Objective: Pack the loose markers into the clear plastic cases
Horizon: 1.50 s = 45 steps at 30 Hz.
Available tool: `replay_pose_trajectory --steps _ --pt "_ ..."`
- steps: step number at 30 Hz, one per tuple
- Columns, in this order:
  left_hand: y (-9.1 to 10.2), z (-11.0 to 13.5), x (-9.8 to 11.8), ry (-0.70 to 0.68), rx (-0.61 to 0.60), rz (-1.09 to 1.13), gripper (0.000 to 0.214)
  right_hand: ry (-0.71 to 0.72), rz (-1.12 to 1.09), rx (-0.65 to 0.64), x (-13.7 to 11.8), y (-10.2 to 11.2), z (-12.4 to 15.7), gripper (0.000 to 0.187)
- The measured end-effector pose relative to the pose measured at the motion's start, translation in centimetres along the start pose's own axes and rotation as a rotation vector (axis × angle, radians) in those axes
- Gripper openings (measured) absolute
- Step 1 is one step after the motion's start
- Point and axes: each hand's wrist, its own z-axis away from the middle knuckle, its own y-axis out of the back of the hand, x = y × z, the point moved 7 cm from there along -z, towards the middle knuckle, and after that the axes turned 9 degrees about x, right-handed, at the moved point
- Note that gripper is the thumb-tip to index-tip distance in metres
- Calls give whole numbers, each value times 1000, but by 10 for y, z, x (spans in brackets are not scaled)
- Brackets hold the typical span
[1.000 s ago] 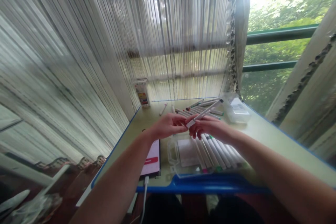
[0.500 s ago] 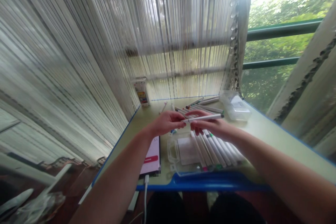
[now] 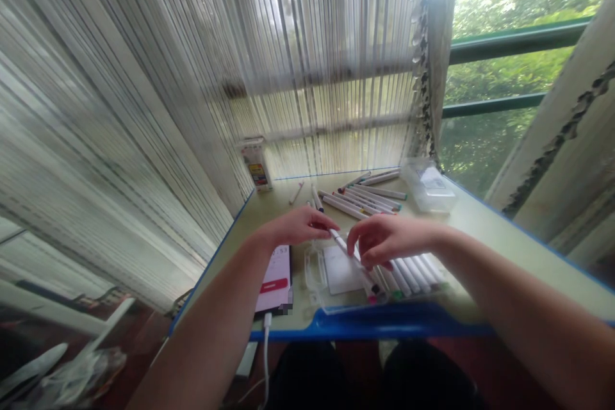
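Note:
My left hand (image 3: 307, 225) pinches one end of a white marker (image 3: 342, 243) between its fingertips. The marker slants toward me, its dark-capped end low over the clear plastic case (image 3: 314, 272). My right hand (image 3: 384, 240) is curled, with its fingertips against the marker's middle; part of its grip is hidden. Beneath that hand, several white markers (image 3: 413, 275) lie side by side in the case, with pink and green ends showing. A white card (image 3: 339, 269) lies in the left part of the case.
More markers (image 3: 360, 198) lie in a loose pile behind my hands. A clear plastic box (image 3: 430, 186) stands at the back right, a small package (image 3: 257, 166) at the back left. A phone (image 3: 275, 282) with a white cable (image 3: 266, 346) lies left of the case.
The marker was nearly level above the case, its dark end to the right. It has swung round and down, that end now pointing toward me. My right hand has turned and lowered with it.

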Motion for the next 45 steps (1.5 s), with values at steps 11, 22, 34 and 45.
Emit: replay_pose_trajectory --steps 11,22,34,45 --pt "-6 -2 -1 -9 -42 -56 22 132 431 147 -4 6 -4 28" --pt "-20 -5 -9 36 -64 -140 37 105 436 79 3 -4 -8 29" --pt "-23 -6 -5 31 -28 -168 44 180 475 84 3 -9 -11 23" --pt "-25 -7 -3 4 -22 -242 34 140 481 87 3 -6 -9 23"
